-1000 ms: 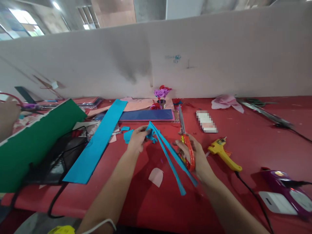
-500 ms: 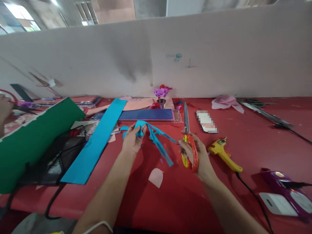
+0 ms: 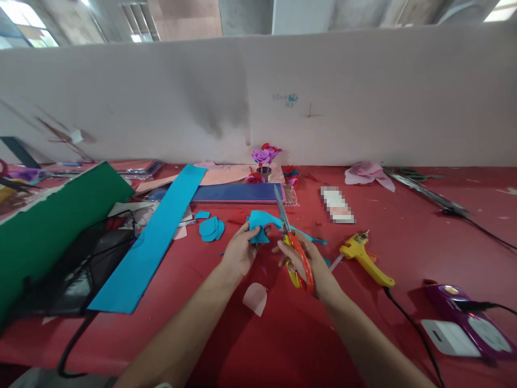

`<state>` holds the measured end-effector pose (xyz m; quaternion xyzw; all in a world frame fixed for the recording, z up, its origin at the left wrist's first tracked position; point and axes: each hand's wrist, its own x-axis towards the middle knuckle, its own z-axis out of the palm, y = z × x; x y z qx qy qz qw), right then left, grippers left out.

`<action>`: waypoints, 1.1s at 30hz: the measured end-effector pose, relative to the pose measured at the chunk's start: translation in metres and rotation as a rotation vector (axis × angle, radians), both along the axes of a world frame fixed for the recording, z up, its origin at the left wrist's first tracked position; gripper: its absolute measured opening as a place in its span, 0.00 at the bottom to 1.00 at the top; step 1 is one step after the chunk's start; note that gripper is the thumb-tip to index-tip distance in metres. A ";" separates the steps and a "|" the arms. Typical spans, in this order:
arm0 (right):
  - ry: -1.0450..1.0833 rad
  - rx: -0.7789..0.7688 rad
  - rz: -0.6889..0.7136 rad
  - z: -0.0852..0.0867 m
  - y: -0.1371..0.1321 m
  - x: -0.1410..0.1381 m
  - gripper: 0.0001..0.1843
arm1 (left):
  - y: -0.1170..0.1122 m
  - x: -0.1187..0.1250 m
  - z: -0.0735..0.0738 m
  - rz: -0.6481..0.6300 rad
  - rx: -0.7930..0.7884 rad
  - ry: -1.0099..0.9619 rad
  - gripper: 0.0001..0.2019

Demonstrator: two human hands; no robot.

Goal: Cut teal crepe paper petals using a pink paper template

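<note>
- The left hand (image 3: 239, 252) pinches a bunched piece of blue paper (image 3: 258, 222) between thumb and fingertips, holding it just above the red table (image 3: 404, 226).
- The right hand (image 3: 307, 258) grips a pair of scissors (image 3: 294, 245) with orange and yellow handles; its fingers are curled through the loops and the blades look closed, pointing away from the person and touching the blue paper.
- A thin tail of the blue paper runs to the right behind the scissors.
- Small blue cut-outs (image 3: 210, 228) lie on the table just left of the left hand.
- A pale pink petal shape (image 3: 256, 298) lies flat on the table between the two forearms.
- A long blue strip (image 3: 153, 242) lies slanted to the left, beside a green sheet (image 3: 52, 226).
- A yellow glue gun (image 3: 363, 257) rests near the right hand, apart from it.
- Paper flowers (image 3: 263, 157) stand at the wall, well behind the hands.
</note>
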<state>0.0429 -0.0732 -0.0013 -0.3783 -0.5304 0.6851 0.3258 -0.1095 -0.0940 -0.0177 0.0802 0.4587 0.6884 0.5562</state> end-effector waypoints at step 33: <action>0.029 -0.473 0.293 0.011 -0.030 -0.001 0.32 | 0.001 -0.041 0.002 0.335 0.090 0.266 0.13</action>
